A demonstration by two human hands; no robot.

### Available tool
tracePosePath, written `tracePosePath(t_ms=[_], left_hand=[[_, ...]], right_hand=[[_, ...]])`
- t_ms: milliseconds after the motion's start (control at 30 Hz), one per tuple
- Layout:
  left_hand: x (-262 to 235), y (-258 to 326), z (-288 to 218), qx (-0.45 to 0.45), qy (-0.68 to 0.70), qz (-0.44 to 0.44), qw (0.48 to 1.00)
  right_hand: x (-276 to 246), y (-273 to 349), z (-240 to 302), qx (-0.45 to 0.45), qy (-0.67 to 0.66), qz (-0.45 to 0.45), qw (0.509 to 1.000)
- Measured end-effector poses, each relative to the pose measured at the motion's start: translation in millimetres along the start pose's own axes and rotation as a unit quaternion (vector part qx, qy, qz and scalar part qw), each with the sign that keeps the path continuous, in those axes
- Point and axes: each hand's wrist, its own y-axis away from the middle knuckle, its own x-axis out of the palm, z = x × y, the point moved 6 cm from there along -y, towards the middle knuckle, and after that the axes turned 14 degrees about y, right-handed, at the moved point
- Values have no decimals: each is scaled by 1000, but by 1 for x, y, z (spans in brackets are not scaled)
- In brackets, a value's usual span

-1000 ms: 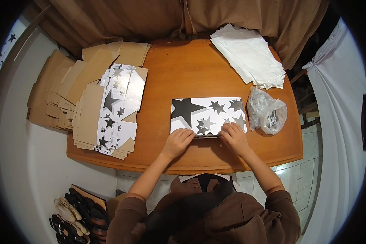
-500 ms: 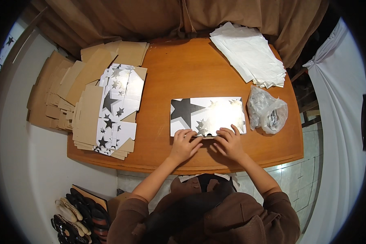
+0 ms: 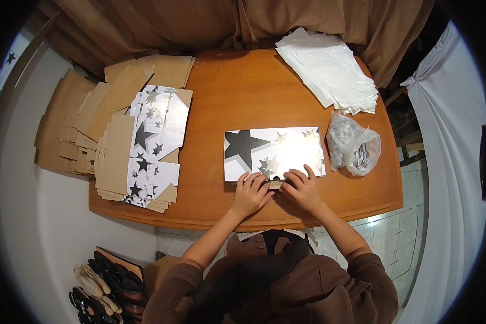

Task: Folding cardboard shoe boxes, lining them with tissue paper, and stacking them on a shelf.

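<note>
A white cardboard box [image 3: 294,148] printed with black stars lies on the table in front of me, its lid down and glaring under the light. My left hand [image 3: 250,195] grips the near edge of the box left of its middle, fingertips on the lid and thumb low at the front. On the other side of the small notch, my right hand [image 3: 302,189] holds the same edge, with one finger stretched over the lid. Between the two hands a narrow brown cardboard strip [image 3: 276,184] shows at the box front. The undersides of my fingers are hidden.
On the wooden table [image 3: 221,102], flat star-printed box blanks [image 3: 159,140] and brown cardboard pieces [image 3: 70,113] pile up at left. White paper sheets [image 3: 329,70] lie far right, above a clear plastic bag [image 3: 353,144]. Several shoes [image 3: 105,286] stand below, at left.
My left hand has slid slightly right along the front edge, and the fingers of both hands have closed in on it. More of the brown strip shows between them.
</note>
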Motion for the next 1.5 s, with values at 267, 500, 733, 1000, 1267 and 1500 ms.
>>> tracePosePath(t_ms=[267, 500, 733, 1000, 1267, 1500], left_hand=[[4, -2, 4, -2, 14, -9, 1000], [0, -9, 3, -49, 59, -30, 997], [3, -4, 5, -49, 58, -28, 997], [0, -2, 5, 31, 19, -52, 998], [0, -2, 6, 45, 3, -67, 997], [4, -10, 10, 21, -4, -60, 998]], right_hand=[[4, 2, 1, -12, 12, -14, 1000], [4, 7, -1, -84, 31, -28, 996], [6, 7, 1, -70, 44, -45, 996], [7, 5, 1, -42, 30, -41, 998], [9, 4, 2, -16, 31, -53, 998], [7, -1, 5, 4, 27, -60, 998]])
